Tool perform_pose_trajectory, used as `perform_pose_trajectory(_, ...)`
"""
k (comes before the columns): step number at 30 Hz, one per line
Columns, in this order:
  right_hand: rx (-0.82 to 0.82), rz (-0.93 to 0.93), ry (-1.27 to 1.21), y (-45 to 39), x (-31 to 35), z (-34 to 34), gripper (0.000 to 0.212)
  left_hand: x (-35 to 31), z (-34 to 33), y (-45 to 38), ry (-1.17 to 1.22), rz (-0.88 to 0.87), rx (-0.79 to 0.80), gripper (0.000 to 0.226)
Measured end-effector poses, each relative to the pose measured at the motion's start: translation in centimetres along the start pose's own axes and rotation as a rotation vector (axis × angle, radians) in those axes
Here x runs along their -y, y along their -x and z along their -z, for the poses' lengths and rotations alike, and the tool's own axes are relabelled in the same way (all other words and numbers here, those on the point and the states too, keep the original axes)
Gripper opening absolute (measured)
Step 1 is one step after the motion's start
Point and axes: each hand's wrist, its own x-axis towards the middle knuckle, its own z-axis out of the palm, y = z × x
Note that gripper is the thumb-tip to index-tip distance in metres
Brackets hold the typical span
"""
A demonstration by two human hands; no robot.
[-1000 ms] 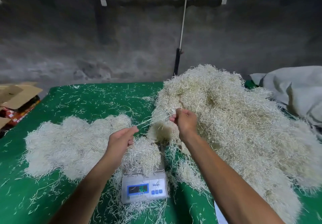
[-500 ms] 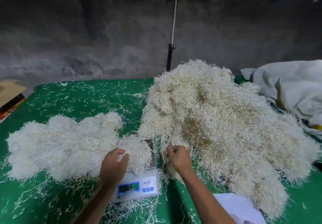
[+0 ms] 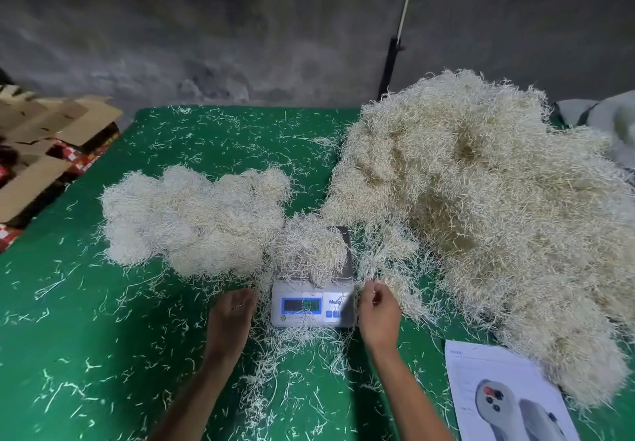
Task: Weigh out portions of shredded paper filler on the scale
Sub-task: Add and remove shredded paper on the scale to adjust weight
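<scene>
A small white digital scale (image 3: 311,306) stands on the green table (image 3: 86,354), with a clump of shredded paper (image 3: 309,251) heaped on its pan. Loose strands hang over its lit display. A big heap of shredded paper (image 3: 481,217) fills the right side, and a smaller pale pile (image 3: 192,220) lies left of the scale. My left hand (image 3: 232,317) hovers just left of the scale's front, fingers relaxed and holding nothing. My right hand (image 3: 378,313) is just right of the display, fingers loosely curled, its fingertips near stray strands.
Flattened cardboard boxes (image 3: 41,152) lie off the table's left edge. A printed sheet (image 3: 498,399) showing a device lies at the front right. A dark pole (image 3: 391,62) stands behind the heap and a white sack (image 3: 611,121) at far right. Stray shreds litter the cloth.
Both hands came down from pulling strands apart, touched the clump at the scale, then drew back to either side of the display. The view now looks further down.
</scene>
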Motion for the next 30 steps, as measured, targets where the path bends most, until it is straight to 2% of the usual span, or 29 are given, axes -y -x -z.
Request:
perform_pose_trajectory(1, 0.052, -0.005, -0.027, 0.2, 0.0, 0.2, 0.017, 0.4, 0.0, 0.2, 0.010, 0.027, 0.000, 0.023)
perform_pose_trajectory(3, 0.196, -0.024, -0.104, 0.4, 0.0, 0.8, 0.040, 1.1, -0.1, 0.1, 0.027, 0.060, -0.003, 0.024)
perform_pose_trajectory(5, 0.233, -0.049, -0.146, 0.2, 0.2, 1.3, 0.050, 1.4, -0.3, 0.0, 0.033, 0.072, -0.006, 0.024)
perform_pose_trajectory(7, 0.080, -0.027, -0.083, -0.1, 0.7, 1.7, 0.036, 1.5, -0.3, -0.3, 0.038, 0.080, -0.011, 0.020)
perform_pose_trajectory(8, -0.014, -0.006, -0.015, -0.2, 1.0, 2.0, 0.036, 1.6, -0.2, -0.6, 0.041, 0.085, -0.014, 0.018)
perform_pose_trajectory(10, -0.139, 0.077, 0.190, -0.6, 1.4, 2.7, 0.065, 1.6, -0.2, -1.3, 0.029, 0.090, -0.010, 0.021)
perform_pose_trajectory(11, -0.162, 0.116, 0.382, -1.0, 1.7, 3.1, 0.071, 1.5, -0.4, -1.6, 0.024, 0.089, -0.006, 0.023)
perform_pose_trajectory(12, -0.153, 0.163, 0.606, -1.5, 1.7, 3.4, 0.062, 1.3, -0.5, -2.1, 0.021, 0.079, -0.005, 0.026)
perform_pose_trajectory(13, -0.117, 0.206, 0.797, -2.0, 2.1, 3.6, 0.039, 0.9, -0.7, -2.5, 0.014, 0.059, -0.001, 0.028)
perform_pose_trajectory(14, -0.045, 0.212, 0.882, -2.5, 2.4, 3.7, 0.016, 0.5, -1.1, -3.1, 0.006, 0.035, 0.005, 0.028)
perform_pose_trajectory(15, 0.005, 0.238, 0.885, -3.0, 2.7, 3.5, 0.027, 0.0, -1.5, -3.8, 0.000, 0.013, 0.011, 0.025)
perform_pose_trajectory(16, 0.038, 0.280, 0.841, -3.6, 3.1, 3.2, 0.035, -0.7, -2.0, -4.5, 0.005, -0.010, 0.018, 0.024)
perform_pose_trajectory(19, -0.005, 0.407, 0.467, -4.7, 5.1, 0.7, 0.030, -3.2, -3.9, -7.0, -0.034, -0.121, 0.059, 0.045)
perform_pose_trajectory(21, 0.086, 0.335, 0.202, -5.4, 6.7, -2.1, 0.036, -5.1, -5.9, -8.8, -0.113, -0.244, 0.063, 0.052)
perform_pose_trajectory(23, 0.217, 0.252, 0.091, -5.9, 8.0, -5.4, 0.039, -6.5, -8.2, -10.2, -0.192, -0.289, 0.074, 0.058)
perform_pose_trajectory(25, 0.303, 0.160, 0.110, -6.4, 8.5, -8.4, 0.063, -7.2, -10.4, -10.7, -0.219, -0.188, 0.159, 0.058)
perform_pose_trajectory(27, 0.329, 0.136, 0.064, -6.8, 8.6, -10.6, 0.071, -6.9, -12.1, -10.8, -0.124, -0.063, 0.220, 0.055)
perform_pose_trajectory(30, 0.303, -0.004, -0.239, -7.4, 9.2, -11.4, 0.074, -6.6, -12.3, -10.0, 0.142, 0.061, 0.141, 0.037)
